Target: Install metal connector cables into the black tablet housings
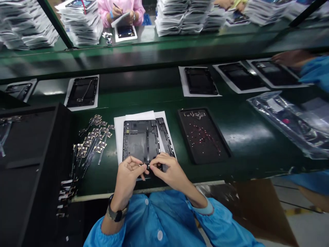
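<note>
Both grips pinch a tiny part (pixel 145 167) at the lower edge of the frame panel (pixel 140 140); we seat it, then press.

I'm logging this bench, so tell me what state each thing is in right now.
Left hand: fingertips pinching at the frame's near edge.
Right hand: fingertips pinching there too.
Tablet frame: open, lying flat on white paper.
Flex cables: loose, spread beside the paper.
Black tray: flat, holding small parts.
</note>
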A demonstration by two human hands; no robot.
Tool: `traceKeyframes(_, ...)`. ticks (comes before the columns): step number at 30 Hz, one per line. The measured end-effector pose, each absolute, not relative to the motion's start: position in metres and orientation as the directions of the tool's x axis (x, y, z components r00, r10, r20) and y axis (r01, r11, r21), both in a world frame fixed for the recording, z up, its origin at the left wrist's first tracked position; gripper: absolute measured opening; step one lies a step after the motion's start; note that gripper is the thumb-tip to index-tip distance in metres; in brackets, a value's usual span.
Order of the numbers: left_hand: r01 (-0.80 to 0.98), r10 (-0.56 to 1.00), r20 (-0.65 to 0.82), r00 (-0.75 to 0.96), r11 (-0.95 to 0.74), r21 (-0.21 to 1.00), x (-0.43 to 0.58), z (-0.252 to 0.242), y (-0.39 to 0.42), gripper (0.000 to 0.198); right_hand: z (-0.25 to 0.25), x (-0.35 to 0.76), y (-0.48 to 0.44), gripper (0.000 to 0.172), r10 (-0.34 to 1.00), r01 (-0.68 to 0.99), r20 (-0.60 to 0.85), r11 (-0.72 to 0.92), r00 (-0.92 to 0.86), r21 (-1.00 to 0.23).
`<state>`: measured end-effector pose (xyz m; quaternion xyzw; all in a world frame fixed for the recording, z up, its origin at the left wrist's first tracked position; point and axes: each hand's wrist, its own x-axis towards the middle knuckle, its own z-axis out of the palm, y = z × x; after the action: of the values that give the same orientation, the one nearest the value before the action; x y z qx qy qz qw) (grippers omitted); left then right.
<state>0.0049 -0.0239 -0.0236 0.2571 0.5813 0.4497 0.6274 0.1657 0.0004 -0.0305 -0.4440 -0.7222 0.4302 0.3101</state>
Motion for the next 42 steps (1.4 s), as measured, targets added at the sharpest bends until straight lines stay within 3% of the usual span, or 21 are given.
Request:
traceKeyframes(9,-0.228,0.852,-0.517,-0.085,0.488,0.842,0.005,-0.026,-0.024,0.03,-0.025,0.169,0.002,0.015,0.867,0.502,0.029,0.315,-0.497,-0.805)
traceKeyframes(21,-0.19,0.846,-0.52,-0.116,0.495,0.848,0.009,-0.026,-0.026,0.026,-0.025,0.168,0.0,0.015,0.883,0.59,-0.076,0.243,-0.462,-0.77)
traceKeyframes(29,-0.189,0.84,-0.538,-0.064,0.52,0.833,0.005,-0.027,-0.025,0.028,-0.023,0.169,0.001,0.015,0.881,0.553,-0.128,0.167,-0.455,-0.816)
traceKeyframes(36,-0.18,0.8,-0.584,0.137,0.6,0.779,-0.007,-0.018,-0.018,0.027,-0.02,0.177,0.011,0.01,0.831,0.433,-0.225,0.021,-0.508,-0.901)
traceKeyframes(42,-0.166,0.793,-0.594,0.139,0.609,0.775,-0.005,-0.016,-0.017,0.026,-0.023,0.178,0.014,0.008,0.817,0.412,-0.251,-0.018,-0.519,-0.911)
